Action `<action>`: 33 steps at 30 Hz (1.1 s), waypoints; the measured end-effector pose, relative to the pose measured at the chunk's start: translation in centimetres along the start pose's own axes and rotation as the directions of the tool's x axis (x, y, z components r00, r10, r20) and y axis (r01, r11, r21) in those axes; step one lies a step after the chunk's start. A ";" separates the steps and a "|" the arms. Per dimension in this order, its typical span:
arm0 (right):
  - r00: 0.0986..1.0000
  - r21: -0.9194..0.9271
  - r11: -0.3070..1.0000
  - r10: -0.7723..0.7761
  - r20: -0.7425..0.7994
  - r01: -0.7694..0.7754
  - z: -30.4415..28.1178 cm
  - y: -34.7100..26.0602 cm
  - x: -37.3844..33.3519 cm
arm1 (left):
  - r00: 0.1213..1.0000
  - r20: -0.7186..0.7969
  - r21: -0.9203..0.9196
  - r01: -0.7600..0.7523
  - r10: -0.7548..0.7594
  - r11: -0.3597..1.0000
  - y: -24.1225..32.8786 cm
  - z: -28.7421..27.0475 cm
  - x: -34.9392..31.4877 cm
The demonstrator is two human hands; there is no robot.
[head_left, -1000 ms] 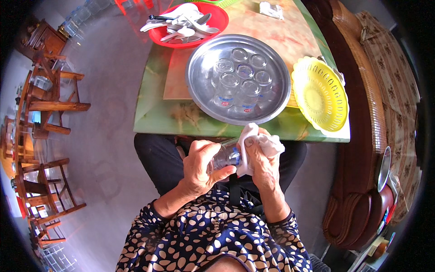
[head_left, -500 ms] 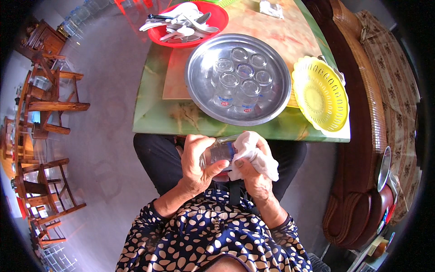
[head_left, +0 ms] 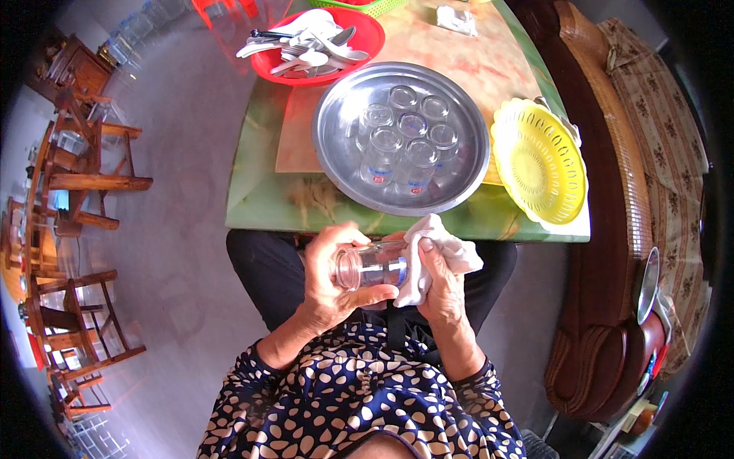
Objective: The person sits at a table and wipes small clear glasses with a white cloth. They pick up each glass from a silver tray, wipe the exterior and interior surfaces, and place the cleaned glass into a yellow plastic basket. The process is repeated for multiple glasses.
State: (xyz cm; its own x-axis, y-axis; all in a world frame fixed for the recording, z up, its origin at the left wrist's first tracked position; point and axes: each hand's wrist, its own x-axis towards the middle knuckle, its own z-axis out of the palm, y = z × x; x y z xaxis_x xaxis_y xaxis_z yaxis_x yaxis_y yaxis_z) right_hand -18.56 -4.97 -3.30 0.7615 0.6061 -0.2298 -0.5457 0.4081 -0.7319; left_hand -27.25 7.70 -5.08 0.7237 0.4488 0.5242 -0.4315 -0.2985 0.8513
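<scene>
Over my lap, my left hand (head_left: pixel 327 275) is wrapped round a clear drinking glass (head_left: pixel 371 265) that lies on its side, its thick base toward my palm. My right hand (head_left: pixel 442 287) grips a white cloth (head_left: pixel 428 252), pressed against the glass's other end, which the cloth hides. Blue print shows on the glass beside the cloth. Just beyond my hands, a round metal tray (head_left: pixel 336 172) stands on the table with several glasses (head_left: pixel 419 153) upside down on it.
The green marbled table (head_left: pixel 264 203) has a red basin (head_left: pixel 369 34) of spoons and forks at the far left. A yellow slotted basket (head_left: pixel 539 164) sits at the right edge. A crumpled white cloth (head_left: pixel 457 21) lies farther back. Wooden stools (head_left: pixel 99 181) stand left, a wooden sofa (head_left: pixel 604 229) right.
The glass has turned in my left hand, so its base and more of its side show. My right hand and the cloth have shifted slightly to the right.
</scene>
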 end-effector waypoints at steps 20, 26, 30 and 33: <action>0.823 -0.749 0.346 -0.312 0.475 0.565 0.5 -0.7 1.0 | 0.744 -0.022 -0.655 0.494 -0.668 0.571 -0.2 2.5 -1.0; 0.731 -0.723 0.157 -0.298 0.614 0.672 0.8 0.4 -1.0 | 0.727 0.011 -0.455 0.615 -0.687 0.644 1.1 1.2 -0.2; 0.745 -0.718 0.254 -0.410 0.527 0.648 0.7 0.8 -1.1 | 0.720 -0.015 -0.596 0.551 -0.694 0.584 0.3 1.7 -1.8; 0.810 -0.670 0.461 -0.408 0.422 0.581 0.3 0.7 -0.4 | 0.742 -0.015 -0.593 0.533 -0.670 0.604 -0.2 1.9 -2.4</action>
State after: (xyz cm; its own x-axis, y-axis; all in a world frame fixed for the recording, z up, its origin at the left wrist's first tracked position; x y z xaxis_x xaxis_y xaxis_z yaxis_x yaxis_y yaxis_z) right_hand -19.38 -4.74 -3.57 0.6914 0.6126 0.3829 0.4254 0.0831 -0.9012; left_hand -27.87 5.12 -6.50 0.8185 0.5454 -0.1807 -0.1941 0.5584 0.8065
